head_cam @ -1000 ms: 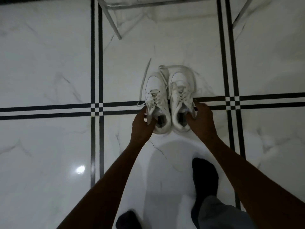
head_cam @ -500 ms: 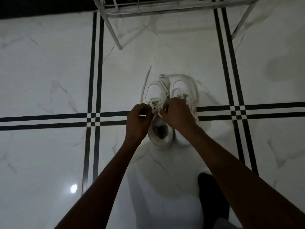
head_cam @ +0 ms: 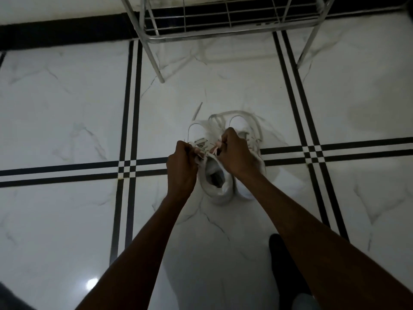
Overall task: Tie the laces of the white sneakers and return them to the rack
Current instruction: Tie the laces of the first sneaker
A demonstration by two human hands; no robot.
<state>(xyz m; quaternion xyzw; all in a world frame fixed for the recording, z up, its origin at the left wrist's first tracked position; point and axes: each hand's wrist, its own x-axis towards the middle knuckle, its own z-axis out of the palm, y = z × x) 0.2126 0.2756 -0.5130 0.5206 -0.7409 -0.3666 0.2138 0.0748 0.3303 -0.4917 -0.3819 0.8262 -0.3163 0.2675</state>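
Note:
Two white sneakers stand side by side on the floor, toes pointing away from me. The left sneaker [head_cam: 215,182] shows its open collar between my hands. The right sneaker [head_cam: 241,125] is mostly hidden under my right hand and forearm. My left hand [head_cam: 182,167] and my right hand [head_cam: 234,151] are both closed on the laces [head_cam: 206,151] of the left sneaker, just above its tongue. Loose lace ends [head_cam: 197,110] trail on the floor beyond the toes.
A metal wire shoe rack [head_cam: 223,21] stands at the top, its legs [head_cam: 156,63] reaching the white marble floor ahead of the sneakers. Black tile lines [head_cam: 129,104] cross the floor. My foot in a dark sock [head_cam: 283,260] rests at the lower right.
My hands left the sneakers' sides and came together over the left sneaker, taking its laces. The view tilted up, bringing more of the rack into sight.

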